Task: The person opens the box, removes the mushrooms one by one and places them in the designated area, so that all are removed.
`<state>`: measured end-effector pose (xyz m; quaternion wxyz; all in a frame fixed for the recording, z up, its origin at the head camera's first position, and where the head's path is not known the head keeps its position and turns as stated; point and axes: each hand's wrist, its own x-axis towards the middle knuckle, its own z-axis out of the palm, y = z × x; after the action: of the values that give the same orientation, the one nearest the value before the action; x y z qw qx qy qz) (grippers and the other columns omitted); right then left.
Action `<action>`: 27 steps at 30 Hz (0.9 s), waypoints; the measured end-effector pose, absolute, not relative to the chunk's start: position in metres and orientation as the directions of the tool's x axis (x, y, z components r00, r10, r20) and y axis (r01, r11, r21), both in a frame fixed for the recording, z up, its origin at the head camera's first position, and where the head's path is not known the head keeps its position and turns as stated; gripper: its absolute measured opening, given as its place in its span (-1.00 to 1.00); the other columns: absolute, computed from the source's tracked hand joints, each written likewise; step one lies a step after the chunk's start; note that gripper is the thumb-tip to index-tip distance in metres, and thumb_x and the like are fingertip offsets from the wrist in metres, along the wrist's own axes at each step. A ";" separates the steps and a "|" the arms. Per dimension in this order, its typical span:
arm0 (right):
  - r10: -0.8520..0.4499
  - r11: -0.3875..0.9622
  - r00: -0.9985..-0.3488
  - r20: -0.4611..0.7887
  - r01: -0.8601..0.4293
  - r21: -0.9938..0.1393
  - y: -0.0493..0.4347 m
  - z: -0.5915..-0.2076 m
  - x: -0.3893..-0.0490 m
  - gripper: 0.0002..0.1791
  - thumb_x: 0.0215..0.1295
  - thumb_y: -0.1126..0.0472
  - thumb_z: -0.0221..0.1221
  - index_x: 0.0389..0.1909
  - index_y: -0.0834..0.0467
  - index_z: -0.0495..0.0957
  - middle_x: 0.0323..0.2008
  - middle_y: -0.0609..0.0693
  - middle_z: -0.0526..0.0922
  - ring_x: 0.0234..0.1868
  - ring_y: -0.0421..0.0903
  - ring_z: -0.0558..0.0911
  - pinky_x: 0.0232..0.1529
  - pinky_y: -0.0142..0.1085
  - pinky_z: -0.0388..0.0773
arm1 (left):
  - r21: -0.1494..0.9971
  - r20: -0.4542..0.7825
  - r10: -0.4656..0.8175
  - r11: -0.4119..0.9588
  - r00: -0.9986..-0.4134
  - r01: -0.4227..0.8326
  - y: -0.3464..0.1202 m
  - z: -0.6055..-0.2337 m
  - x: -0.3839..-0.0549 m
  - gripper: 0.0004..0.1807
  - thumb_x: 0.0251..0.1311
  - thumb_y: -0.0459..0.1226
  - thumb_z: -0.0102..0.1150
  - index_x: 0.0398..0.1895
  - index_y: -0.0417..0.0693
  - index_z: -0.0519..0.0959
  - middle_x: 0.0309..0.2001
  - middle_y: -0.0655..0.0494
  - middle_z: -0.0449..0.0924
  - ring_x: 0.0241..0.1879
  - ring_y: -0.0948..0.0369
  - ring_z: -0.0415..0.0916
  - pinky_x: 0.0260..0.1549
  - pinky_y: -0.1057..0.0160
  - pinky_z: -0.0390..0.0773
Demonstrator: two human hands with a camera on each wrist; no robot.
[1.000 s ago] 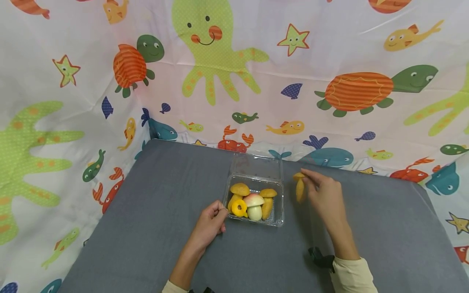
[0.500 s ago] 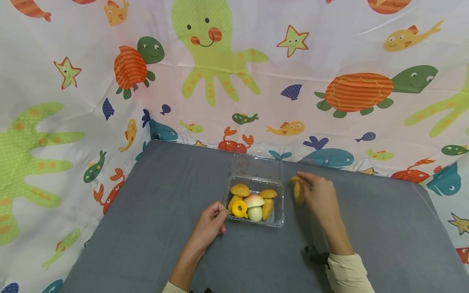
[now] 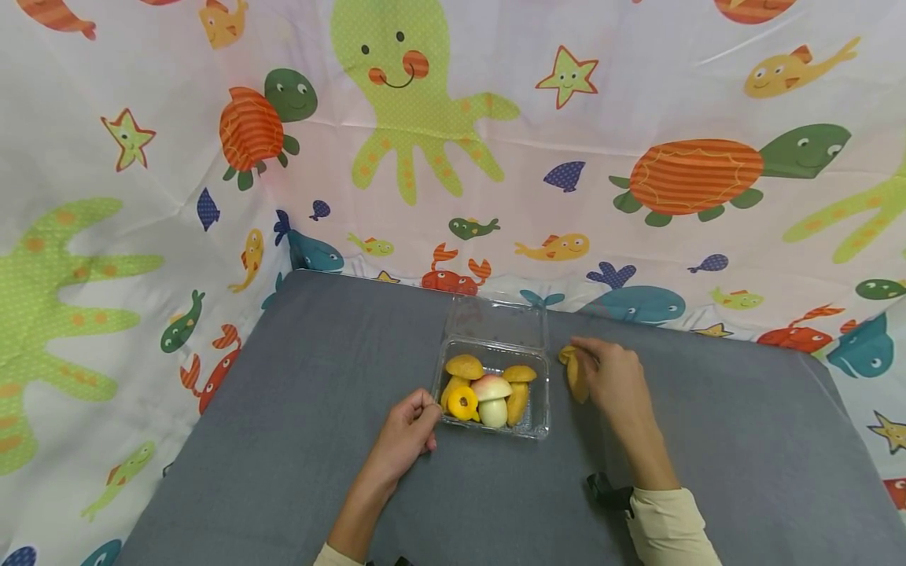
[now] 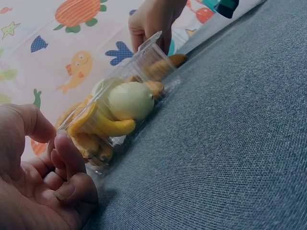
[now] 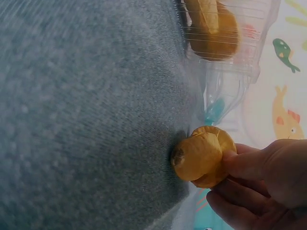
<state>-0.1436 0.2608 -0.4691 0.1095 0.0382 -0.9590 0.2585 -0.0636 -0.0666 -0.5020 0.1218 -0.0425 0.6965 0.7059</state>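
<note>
My right hand (image 3: 617, 381) pinches a yellow-brown toy mushroom (image 3: 576, 376) by its cap, to the right of a clear plastic clamshell box (image 3: 541, 405). In the right wrist view the mushroom (image 5: 196, 155) lies sideways, its stem right at the grey cloth, with thumb and fingers at the cap. My left hand (image 3: 406, 428) pinches the box's near left corner between thumb and index finger, as the left wrist view shows at the box rim (image 4: 67, 122). Inside the box are two brown mushrooms (image 3: 519, 393), a pale mushroom with a pinkish cap (image 3: 491, 387) and a yellow trumpet-shaped one (image 3: 453, 403).
The box's transparent lid (image 3: 495, 321) is folded back toward the rear edge of the grey cloth-covered table (image 3: 318, 354). Behind and to the left hangs a curtain (image 3: 481, 134) printed with sea animals. A black wrist strap (image 3: 609, 495) is on the right wrist.
My right hand has come slightly left and down with the mushroom, toward the table. The left hand and the box have stayed in place.
</note>
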 end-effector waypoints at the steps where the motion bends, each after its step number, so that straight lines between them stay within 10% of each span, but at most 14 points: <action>1: -0.015 0.863 -0.974 0.228 -0.128 -0.489 0.261 -0.469 -0.144 -0.74 0.47 0.34 0.26 0.10 0.21 0.75 -0.06 0.25 0.79 -0.42 0.03 0.60 -0.37 -0.04 0.52 | 0.973 -0.229 0.112 -0.001 -0.967 -0.231 -0.067 -0.502 -0.063 -0.79 0.46 -0.28 0.13 -0.37 -0.08 0.38 -0.54 0.09 0.37 -0.56 0.19 0.41 -0.56 0.34 0.32; 27: -0.011 0.862 -0.977 0.213 -0.117 -0.493 0.258 -0.463 -0.138 -0.72 0.49 0.24 0.27 0.13 0.21 0.74 -0.02 0.20 0.80 -0.44 -0.02 0.60 -0.47 -0.20 0.44 | 0.973 -0.230 0.120 0.006 -0.966 -0.231 -0.067 -0.501 -0.063 -0.80 0.46 -0.29 0.11 -0.37 -0.08 0.38 -0.55 0.09 0.37 -0.56 0.18 0.42 -0.54 0.33 0.34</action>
<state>-0.1383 0.2583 -0.4626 0.1022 0.0334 -0.9595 0.2603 -0.0634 -0.0675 -0.5011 0.1247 -0.0401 0.6982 0.7038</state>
